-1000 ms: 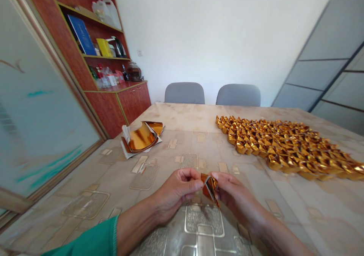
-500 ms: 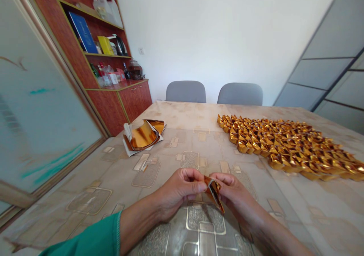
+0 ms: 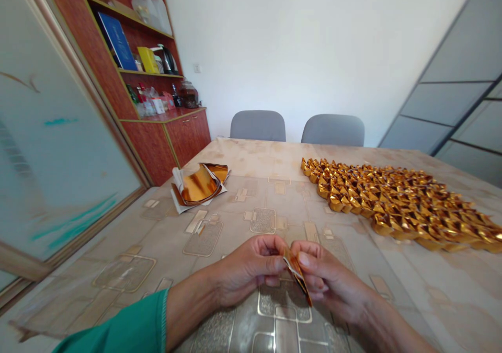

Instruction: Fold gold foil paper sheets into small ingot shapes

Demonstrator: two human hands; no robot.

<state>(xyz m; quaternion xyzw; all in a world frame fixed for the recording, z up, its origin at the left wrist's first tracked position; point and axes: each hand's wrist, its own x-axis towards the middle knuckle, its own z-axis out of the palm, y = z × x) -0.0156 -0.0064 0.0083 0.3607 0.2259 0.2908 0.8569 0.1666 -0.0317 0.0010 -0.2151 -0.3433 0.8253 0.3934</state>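
Above the near part of the table, a folded piece of gold foil paper (image 3: 297, 274) is held between my two hands, its layers pressed nearly flat. My left hand (image 3: 251, 266) pinches its upper left edge between thumb and fingers. On the other side, my right hand (image 3: 327, 272) grips the same piece, thumb on its face and fingers curled behind. A pale inner side shows along one edge, and the lower tip points down toward me. Farther off to the left lies a stack of curled gold foil sheets (image 3: 198, 185) with white paper.
Many folded gold foil pieces (image 3: 392, 196) stand in tight rows on the right of the patterned table (image 3: 235, 222). Two grey chairs (image 3: 258, 125) are behind the table. A red-brown shelf cabinet (image 3: 188, 131) stands at the back left.
The foil piece was spread apart with a visible opening and is now pressed flatter. My right thumb has come round onto its face, and the right fingers curl more.
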